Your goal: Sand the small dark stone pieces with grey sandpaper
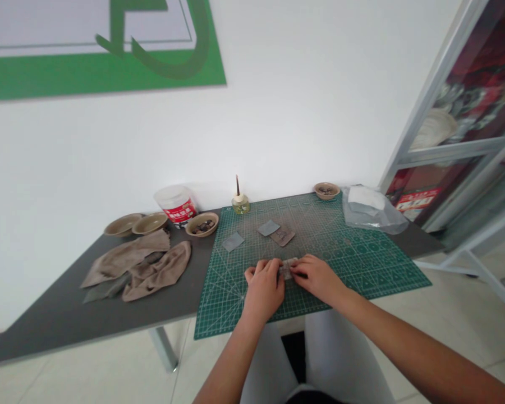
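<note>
Both forearms reach over the green cutting mat [353,280], the left hand [263,289] and right hand [317,278] clenching one small pale piece [288,268] in their fingers, near two grey squares [268,227] and four shallow bowls [202,224].

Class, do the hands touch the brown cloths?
No, the left hand and right hand are on the green mat, away from the cloths.

You may see a red label [180,211] on the white plastic tub [174,196]; its characters are too blurred for reading; the red sign [417,199] in the cabinet also cannot be read.
</note>
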Motion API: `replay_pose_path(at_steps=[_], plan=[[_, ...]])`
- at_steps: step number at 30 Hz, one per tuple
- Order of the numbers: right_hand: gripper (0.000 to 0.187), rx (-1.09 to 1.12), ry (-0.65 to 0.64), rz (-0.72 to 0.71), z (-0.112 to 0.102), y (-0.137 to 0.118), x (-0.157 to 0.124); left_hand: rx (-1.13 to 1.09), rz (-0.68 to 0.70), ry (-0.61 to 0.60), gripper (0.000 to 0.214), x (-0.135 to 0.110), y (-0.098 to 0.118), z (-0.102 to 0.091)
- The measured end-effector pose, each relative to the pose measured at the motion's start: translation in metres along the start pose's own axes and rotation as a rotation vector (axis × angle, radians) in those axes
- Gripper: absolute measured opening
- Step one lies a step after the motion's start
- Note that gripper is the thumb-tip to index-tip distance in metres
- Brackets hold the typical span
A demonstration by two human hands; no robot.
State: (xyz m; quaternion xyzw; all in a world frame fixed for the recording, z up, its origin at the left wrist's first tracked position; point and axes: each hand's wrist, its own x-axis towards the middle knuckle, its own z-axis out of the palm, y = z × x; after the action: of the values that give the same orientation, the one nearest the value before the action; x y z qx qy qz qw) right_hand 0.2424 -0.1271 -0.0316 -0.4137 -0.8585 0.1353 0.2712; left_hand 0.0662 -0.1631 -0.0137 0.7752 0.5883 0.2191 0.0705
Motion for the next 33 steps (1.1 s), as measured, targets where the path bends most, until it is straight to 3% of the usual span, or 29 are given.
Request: replay_pose_path(at_steps=[3, 7, 11, 16, 21, 25, 29, 33], plan=[[0.013, 0.009, -0.023, -0.046, 0.002, 0.0, 0.001, -0.012, 0.014, -0.001, 0.02, 0.0, 0.0, 0.0], [0.015, -0.022, 0.038, 0.042, 0.003, 0.003, 0.004, -0.013, 0.009, 0.006, 0.021, -0.001, -0.001, 0.0], [0.015, -0.005, -0.017, -0.079, 0.006, 0.002, 0.002, -0.002, 0.013, 0.004, 0.022, -0.001, 0.0, -0.001], [0.017, -0.04, 0.066, 0.058, 0.005, 0.003, -0.002, 0.007, 0.014, -0.005, 0.023, -0.003, 0.001, -0.003], [0.014, -0.004, 0.017, -0.046, 0.008, -0.003, -0.003, 0.019, -0.003, -0.018, 0.024, -0.004, 0.002, -0.004], [0.014, -0.04, 0.093, 0.063, 0.01, -0.005, -0.003, 0.022, -0.019, -0.034, 0.026, -0.004, 0.003, -0.004], [0.014, -0.02, 0.052, -0.014, 0.011, -0.005, -0.003, 0.016, -0.011, -0.029, 0.027, -0.004, 0.003, -0.005], [0.015, -0.048, 0.081, 0.059, 0.008, -0.005, -0.001, 0.01, -0.03, -0.036, 0.029, -0.004, 0.005, -0.006]])
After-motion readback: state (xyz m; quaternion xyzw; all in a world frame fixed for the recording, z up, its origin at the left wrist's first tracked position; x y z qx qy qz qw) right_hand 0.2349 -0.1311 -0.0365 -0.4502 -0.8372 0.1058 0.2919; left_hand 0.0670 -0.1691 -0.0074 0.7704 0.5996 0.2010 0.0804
